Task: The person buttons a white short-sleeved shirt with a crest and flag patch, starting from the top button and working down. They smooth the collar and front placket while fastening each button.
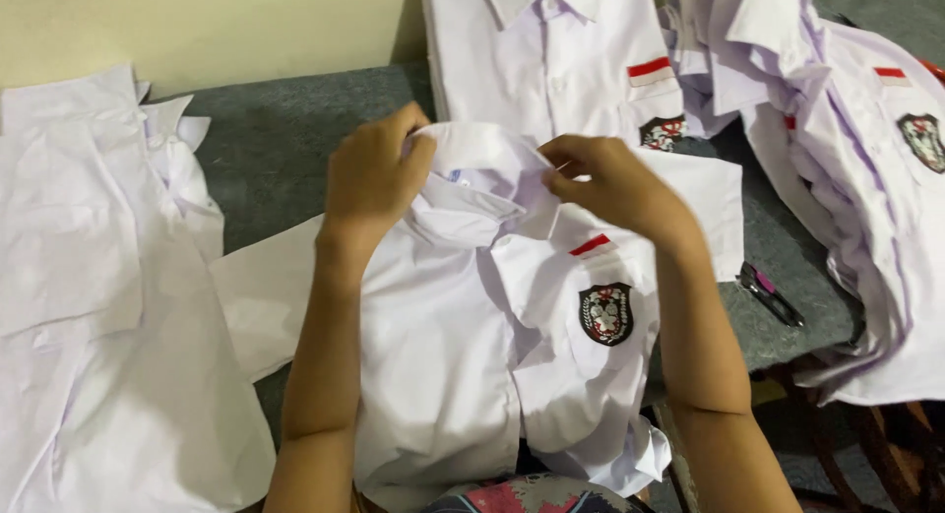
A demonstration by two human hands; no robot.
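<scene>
Pinching collar (472, 154) of white uniform shirt (463, 346), front-up on grey bench (266, 149) | left hand (374, 178) and right hand (615, 183) both closed on collar edge | cloth likely light, limp, creases easily; stiffer collar gives best hold | folded shirts (551, 60) behind, pen (771, 294) right

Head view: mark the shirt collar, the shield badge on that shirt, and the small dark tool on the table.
shirt collar (479, 168), head view, top fold between the hands.
shield badge (605, 314), head view, badge centre.
small dark tool (770, 293), head view, mid-body.
</scene>
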